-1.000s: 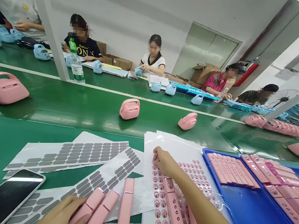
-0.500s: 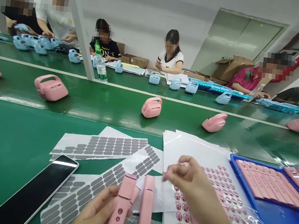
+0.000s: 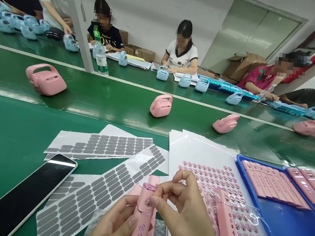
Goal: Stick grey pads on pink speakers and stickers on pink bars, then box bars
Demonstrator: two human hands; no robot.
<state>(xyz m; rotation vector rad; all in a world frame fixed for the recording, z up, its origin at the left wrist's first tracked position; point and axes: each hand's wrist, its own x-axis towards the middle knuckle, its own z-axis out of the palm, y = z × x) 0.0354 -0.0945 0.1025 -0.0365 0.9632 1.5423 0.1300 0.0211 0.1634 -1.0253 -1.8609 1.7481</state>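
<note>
My left hand grips a long pink plastic bar and holds it upright at the bottom centre. My right hand is pinched, its thumb and forefinger pressing a small round pink sticker against the top of that bar. Just right of my hands lies a white sheet of pink round stickers. More pink bars lie on it under clear film. Sheets of grey oval pads lie to the left.
A black phone lies at the lower left. A blue tray of pink bars sits at right. Pink handled devices ride the green conveyor. Several people sit across it with blue devices, a water bottle and cardboard boxes.
My right hand left the sticker sheet and came to the bar. My left hand lifted one pink bar from the group on the table and stood it upright.
</note>
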